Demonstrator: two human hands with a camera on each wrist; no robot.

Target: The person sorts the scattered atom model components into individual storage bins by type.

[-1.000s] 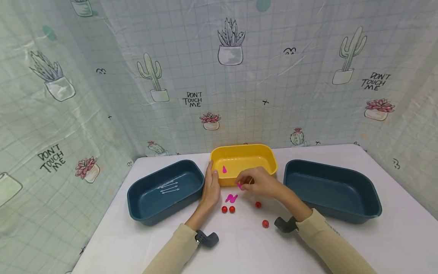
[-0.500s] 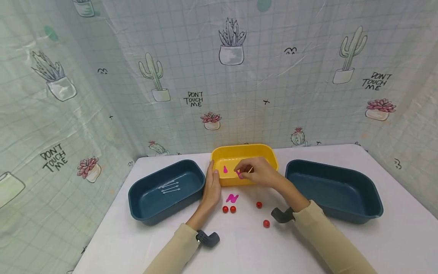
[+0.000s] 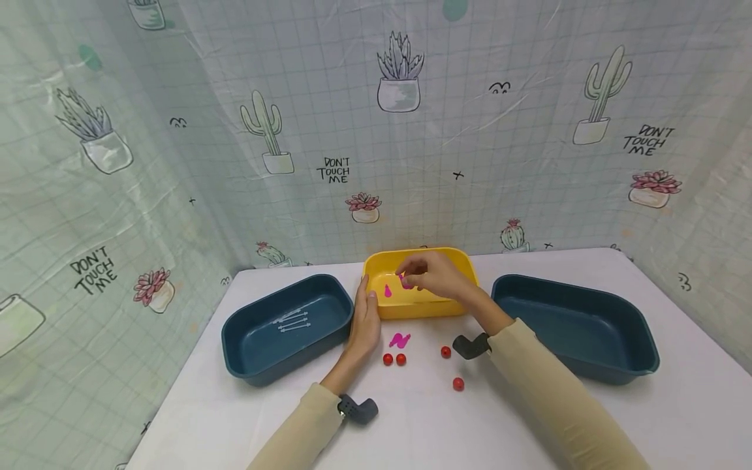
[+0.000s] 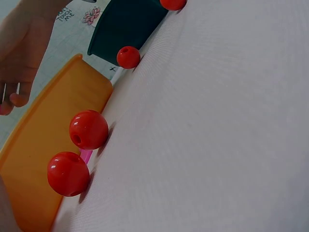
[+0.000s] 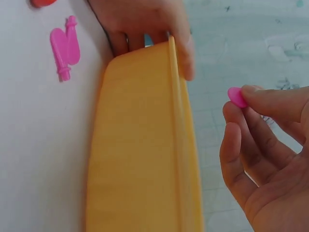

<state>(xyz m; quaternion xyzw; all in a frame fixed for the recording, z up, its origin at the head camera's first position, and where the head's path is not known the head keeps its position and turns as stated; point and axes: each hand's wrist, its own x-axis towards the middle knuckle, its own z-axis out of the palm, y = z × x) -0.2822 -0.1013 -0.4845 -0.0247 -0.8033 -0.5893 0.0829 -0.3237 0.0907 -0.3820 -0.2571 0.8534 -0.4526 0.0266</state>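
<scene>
My right hand [image 3: 437, 274] hovers over the yellow bin [image 3: 423, 311], pinching a small flat pink plastic piece [image 5: 235, 98] between thumb and fingertips. On the bin's floor lies another pink piece [image 3: 388, 292], narrow at one end. My left hand [image 3: 365, 326] holds the bin's left end, fingers along the outside wall and thumb over the rim, as the right wrist view also shows. Two more pink pieces [image 5: 65, 48], each with a rounded blade and a stepped end, lie together on the table before the bin. Nearer me sit two red beads [image 4: 89, 129] with holes.
A dark blue bin [image 3: 252, 362] holding several thin pale sticks [image 3: 294, 320] stands on the left. Another dark blue bin [image 3: 576, 320] is on the right. Two further red beads [image 3: 458, 384] lie right of centre. A patterned curtain [image 3: 446, 130] closes off the back.
My right hand has carried the pink piece from in front of the yellow bin up and over its rim, to above its inside. The left hand has stayed at the bin's left end.
</scene>
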